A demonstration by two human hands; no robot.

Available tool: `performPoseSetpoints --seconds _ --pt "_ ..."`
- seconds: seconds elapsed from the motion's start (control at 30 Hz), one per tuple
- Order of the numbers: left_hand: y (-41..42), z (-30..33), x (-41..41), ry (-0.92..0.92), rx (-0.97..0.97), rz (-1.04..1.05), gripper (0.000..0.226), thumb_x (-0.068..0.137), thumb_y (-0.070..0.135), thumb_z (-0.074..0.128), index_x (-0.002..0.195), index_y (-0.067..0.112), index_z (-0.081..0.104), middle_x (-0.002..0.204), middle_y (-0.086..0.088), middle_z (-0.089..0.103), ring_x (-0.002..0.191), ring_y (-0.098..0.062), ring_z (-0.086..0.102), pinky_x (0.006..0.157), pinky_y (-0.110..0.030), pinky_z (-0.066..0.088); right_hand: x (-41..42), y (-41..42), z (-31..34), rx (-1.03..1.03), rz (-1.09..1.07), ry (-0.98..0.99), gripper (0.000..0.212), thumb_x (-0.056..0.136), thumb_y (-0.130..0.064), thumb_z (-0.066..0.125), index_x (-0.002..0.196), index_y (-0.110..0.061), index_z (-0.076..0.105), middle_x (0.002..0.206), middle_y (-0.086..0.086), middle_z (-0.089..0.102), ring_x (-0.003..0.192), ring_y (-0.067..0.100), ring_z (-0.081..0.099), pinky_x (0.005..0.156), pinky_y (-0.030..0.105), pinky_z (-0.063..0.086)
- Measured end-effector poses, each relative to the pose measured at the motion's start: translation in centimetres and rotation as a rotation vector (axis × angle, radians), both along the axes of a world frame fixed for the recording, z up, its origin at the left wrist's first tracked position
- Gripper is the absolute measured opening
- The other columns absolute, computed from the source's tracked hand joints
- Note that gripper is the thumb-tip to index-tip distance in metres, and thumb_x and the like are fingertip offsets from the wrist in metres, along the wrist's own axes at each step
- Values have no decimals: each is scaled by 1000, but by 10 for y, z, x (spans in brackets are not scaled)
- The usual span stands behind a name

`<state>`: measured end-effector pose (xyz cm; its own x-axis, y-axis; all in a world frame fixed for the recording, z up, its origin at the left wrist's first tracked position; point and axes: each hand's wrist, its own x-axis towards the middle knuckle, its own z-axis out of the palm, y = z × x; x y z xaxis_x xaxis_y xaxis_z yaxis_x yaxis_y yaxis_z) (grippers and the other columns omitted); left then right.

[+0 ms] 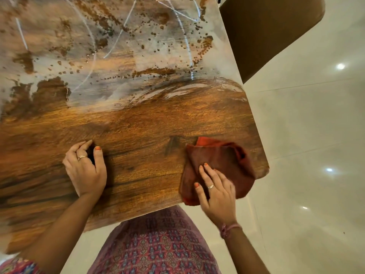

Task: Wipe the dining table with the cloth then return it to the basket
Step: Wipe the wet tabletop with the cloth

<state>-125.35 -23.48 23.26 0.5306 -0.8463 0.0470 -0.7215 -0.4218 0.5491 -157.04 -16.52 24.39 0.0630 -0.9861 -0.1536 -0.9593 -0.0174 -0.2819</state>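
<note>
We see no basket or other container in view. Nearest us, a patterned purple-red garment [158,246] fills the bottom edge, both forearms reaching up from it. The right hand [216,192] lies flat on the cloth [219,165], fingers straight and spread, pressing down, not pinching; a ring on one finger, a pink thread band [229,229] at the wrist. The cloth is rust-brown with a brighter orange fold showing at its far edge, crumpled and loosely folded, lying under and beyond the fingertips, at the table's near right corner, its right side reaching the edge. Well to the left of that hand, the left hand [86,167] rests on the bare wood, fingers curled under, thumb out, holding nothing we can see. The dining table [138,125] shows dark glossy wood grain around both hands; farther off the surface turns pale and streaky with brown blotches and beads. Beyond the cloth, right of the table, a brown chair [272,34] stands on the white tiled floor [308,135].
</note>
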Motion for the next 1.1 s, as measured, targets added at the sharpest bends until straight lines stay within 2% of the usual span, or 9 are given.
performPoseSetpoints --seconds 0.1,0.17,0.3,0.5,0.6,0.7,0.83,0.97,1.1 --pt "-1 0 -1 7 -5 4 41 96 31 43 119 0 56 126 -23 48 119 -42 40 101 -52 31 -19 -38 -6 32 102 124 48 90 -60 38 135 -44 43 158 -3 21 147 26 12 113 59 -2" --pt "0 0 -1 13 -2 8 43 95 33 42 119 0 56 126 -23 49 119 -42 40 101 -52 31 -20 -63 -7 51 124 162 53 91 -62 31 141 -46 32 160 -5 15 148 23 5 111 65 1" --pt "0 -1 2 30 -6 0 44 95 35 41 121 3 56 127 -21 49 119 -39 40 101 -50 31 -21 -124 -5 32 96 152 53 95 -53 28 147 -42 23 159 -7 16 148 20 8 112 63 5" --pt "2 -3 4 74 -26 16 46 93 39 38 121 5 55 126 -19 50 119 -35 40 101 -48 32 -18 -249 -3 0 -411 73 52 100 -45 23 150 -35 15 161 -1 9 148 24 3 114 63 2" --pt "2 -3 7 113 -60 18 42 94 36 39 119 7 54 125 -17 51 118 -33 41 101 -44 32 8 -269 -6 -60 -504 95 52 101 -41 19 152 -26 16 160 5 15 146 29 11 115 59 10" --pt "1 -1 8 176 -92 22 42 93 36 39 119 7 55 124 -16 53 118 -29 42 101 -37 31 67 -263 -7 -95 -310 124 52 101 -36 24 151 -22 21 159 5 19 145 28 15 115 52 14" --pt "3 0 13 365 -196 70 43 95 36 34 122 9 53 123 -7 52 117 -19 43 100 -23 29 198 -220 -11 -94 157 51 54 96 -37 33 148 -24 31 158 3 22 145 26 17 115 49 15" --pt "8 7 37 544 -370 240 44 96 31 33 126 4 49 122 -6 43 117 -23 44 105 -32 34 301 -167 -15 -71 656 45 53 95 -40 35 147 -29 33 158 -1 24 145 22 18 115 47 13" --pt "13 17 80 522 -322 226 37 97 28 37 126 9 49 123 -5 39 120 -27 43 106 -37 36 311 -173 -12 -95 737 14 50 95 -39 37 144 -33 36 155 -4 30 144 19 24 114 46 15"
